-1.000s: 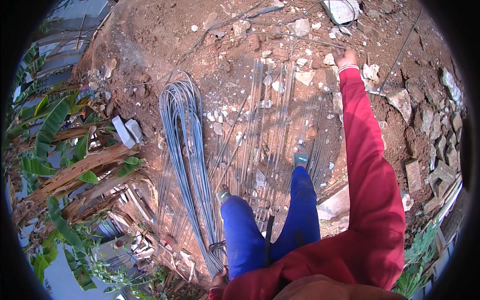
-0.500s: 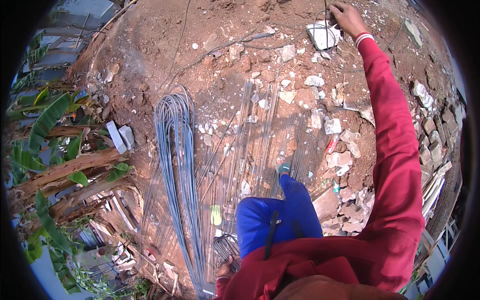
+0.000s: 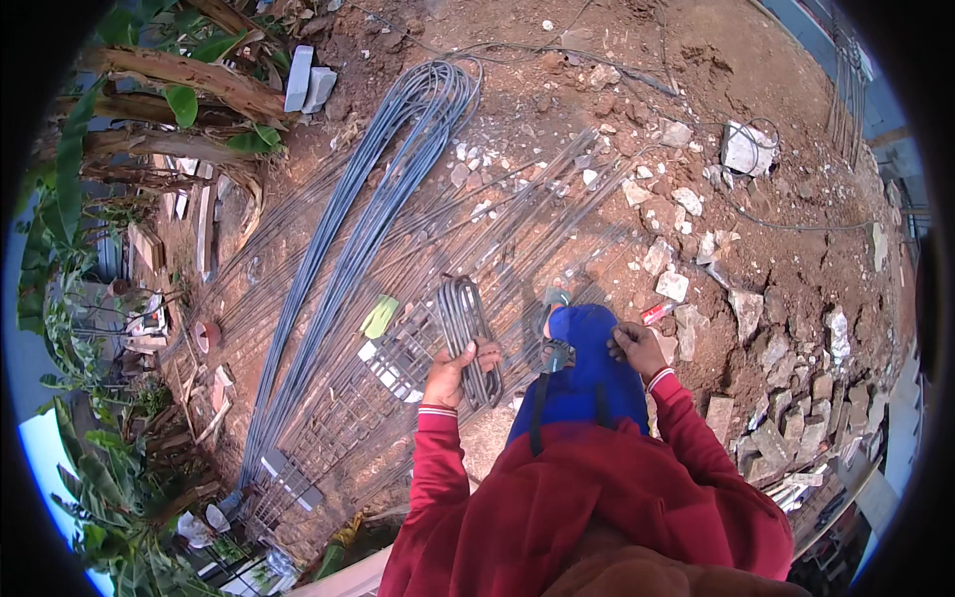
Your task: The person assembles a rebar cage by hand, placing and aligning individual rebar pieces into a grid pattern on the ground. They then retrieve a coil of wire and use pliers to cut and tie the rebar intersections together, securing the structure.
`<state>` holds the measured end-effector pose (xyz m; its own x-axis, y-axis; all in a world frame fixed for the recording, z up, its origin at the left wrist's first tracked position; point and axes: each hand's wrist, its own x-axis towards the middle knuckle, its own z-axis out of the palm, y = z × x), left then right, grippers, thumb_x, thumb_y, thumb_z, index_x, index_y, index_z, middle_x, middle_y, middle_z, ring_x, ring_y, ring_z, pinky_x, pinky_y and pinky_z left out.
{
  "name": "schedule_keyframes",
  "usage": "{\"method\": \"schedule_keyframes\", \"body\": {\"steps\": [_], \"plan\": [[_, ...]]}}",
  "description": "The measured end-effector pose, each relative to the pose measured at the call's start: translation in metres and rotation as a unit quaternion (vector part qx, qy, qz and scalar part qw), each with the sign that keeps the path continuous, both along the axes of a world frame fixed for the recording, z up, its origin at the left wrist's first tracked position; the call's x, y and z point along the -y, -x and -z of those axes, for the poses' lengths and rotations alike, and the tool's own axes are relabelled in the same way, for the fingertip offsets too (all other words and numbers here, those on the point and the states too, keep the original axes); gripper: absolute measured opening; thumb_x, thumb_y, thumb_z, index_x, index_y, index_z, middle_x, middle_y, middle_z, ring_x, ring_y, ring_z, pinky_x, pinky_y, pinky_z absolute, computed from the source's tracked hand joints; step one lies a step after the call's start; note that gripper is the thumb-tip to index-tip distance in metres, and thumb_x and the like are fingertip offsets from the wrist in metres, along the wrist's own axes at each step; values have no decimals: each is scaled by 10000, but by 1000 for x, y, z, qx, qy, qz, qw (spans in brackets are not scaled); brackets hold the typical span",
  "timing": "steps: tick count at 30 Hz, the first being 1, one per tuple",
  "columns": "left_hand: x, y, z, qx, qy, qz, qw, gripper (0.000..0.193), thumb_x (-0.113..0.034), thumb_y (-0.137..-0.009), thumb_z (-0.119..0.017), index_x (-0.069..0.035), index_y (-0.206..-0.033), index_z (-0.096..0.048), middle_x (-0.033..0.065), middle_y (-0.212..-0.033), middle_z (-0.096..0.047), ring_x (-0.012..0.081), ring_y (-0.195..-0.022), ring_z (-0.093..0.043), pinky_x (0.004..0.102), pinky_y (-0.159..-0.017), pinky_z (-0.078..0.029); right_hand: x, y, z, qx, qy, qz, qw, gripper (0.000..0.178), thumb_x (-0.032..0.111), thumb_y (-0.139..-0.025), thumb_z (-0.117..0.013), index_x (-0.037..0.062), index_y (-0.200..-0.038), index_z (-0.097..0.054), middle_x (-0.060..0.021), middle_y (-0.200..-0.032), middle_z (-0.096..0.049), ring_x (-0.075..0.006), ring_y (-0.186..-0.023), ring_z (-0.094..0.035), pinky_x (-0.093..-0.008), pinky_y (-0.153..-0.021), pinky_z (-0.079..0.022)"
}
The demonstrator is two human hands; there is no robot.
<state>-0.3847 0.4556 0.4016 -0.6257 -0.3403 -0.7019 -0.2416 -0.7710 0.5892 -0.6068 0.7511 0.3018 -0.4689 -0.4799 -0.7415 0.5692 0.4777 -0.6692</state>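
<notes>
My left hand [image 3: 450,376] is wrapped round the lower part of a bundle of steel rebar stirrups [image 3: 460,316], long narrow rings of bent bar stacked side by side. The bundle is held up over the bars on the ground. Beside my blue-clad knee, my right hand [image 3: 637,348] has its fingers curled in. Whether anything small is in it I cannot make out. A yellow-green glove [image 3: 379,316] lies just left of the stirrups, on the rods next to a wire-tied steel cage [image 3: 348,413].
A long looped bundle of steel bars [image 3: 338,224] runs down the left side, with thin rods spread beside it. Broken stones [image 3: 748,308] and stacked bricks [image 3: 796,433] cover the right. A white block [image 3: 749,149] with wire round it sits farther off. Banana plants [image 3: 189,80] edge the left.
My right hand has come back from the white block at the far right to beside my knee. The left hand has lifted the stirrups into fuller view. My view has turned.
</notes>
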Motion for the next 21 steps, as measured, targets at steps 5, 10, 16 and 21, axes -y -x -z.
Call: {"method": "schedule_keyframes", "body": {"steps": [5, 10, 16, 21], "plan": [[-35, 55, -19, -97, -43, -9, 994, 398, -134, -949, -548, 86, -1271, -467, 254, -1236, -567, 326, -1096, -611, 375, -898, -531, 66, 19, -77, -22, 176, -98, 979, 256, 172, -950, -575, -9, -1131, -581, -66, -905, -664, -123, -780, -631, -263, -694, -516], [-67, 111, -16, -138, -79, -54, 986, 416, -118, -950, -537, 85, -1302, -453, 219, -1304, -536, 310, -1155, -582, 381, -956, -499, 90, 20, -109, 60, 189, -106, 974, 433, 186, -921, -631, -21, -1266, -474, -102, -968, -650, -137, -861, -618, -274, -762, -503], [-97, 187, 1, -93, -45, -53, 993, 404, -189, -970, -534, 18, -1314, -489, 92, -1093, -624, 173, -999, -606, 300, -853, -512, 88, 80, -103, 88, 165, -188, 964, 415, 165, -909, -647, -18, -1242, -481, -84, -970, -637, -116, -871, -597, -270, -741, -483], [-120, 247, -7, -80, -1, -104, 991, 370, -218, -970, -549, -17, -1279, -527, 76, -1096, -623, 150, -969, -597, 289, -831, -513, 85, 145, -106, 86, 184, -207, 957, 310, 126, -900, -648, -11, -1161, -551, -60, -938, -633, -107, -813, -600, -266, -697, -499]]}}
